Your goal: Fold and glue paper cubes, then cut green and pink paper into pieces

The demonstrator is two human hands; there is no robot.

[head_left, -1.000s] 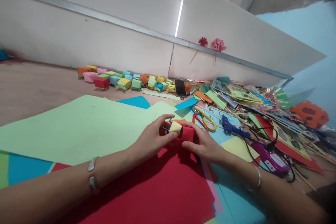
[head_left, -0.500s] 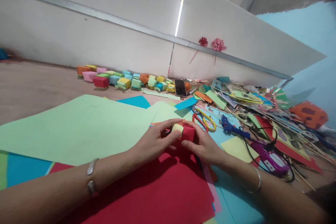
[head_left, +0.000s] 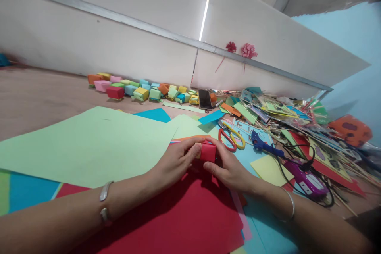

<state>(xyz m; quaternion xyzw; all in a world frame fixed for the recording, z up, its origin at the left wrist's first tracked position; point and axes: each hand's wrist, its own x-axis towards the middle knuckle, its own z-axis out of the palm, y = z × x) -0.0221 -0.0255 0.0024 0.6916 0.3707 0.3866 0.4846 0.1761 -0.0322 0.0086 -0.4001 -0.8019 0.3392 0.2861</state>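
Held between my left hand (head_left: 177,159) and my right hand (head_left: 228,166), fingers curled close, is a small red paper box (head_left: 208,152), above the large red paper sheet (head_left: 166,222). Beyond it lie the scissors (head_left: 237,137), then a phone (head_left: 205,100) beside the row of small colored paper boxes (head_left: 142,94).

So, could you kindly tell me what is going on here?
A person is holding a small red paper box with both hands, the left hand at its left side and the right hand at its right, above a large red paper sheet. Scissors and a blue glue gun lie to the right. Farther back, many small coloured paper boxes sit beside a phone.
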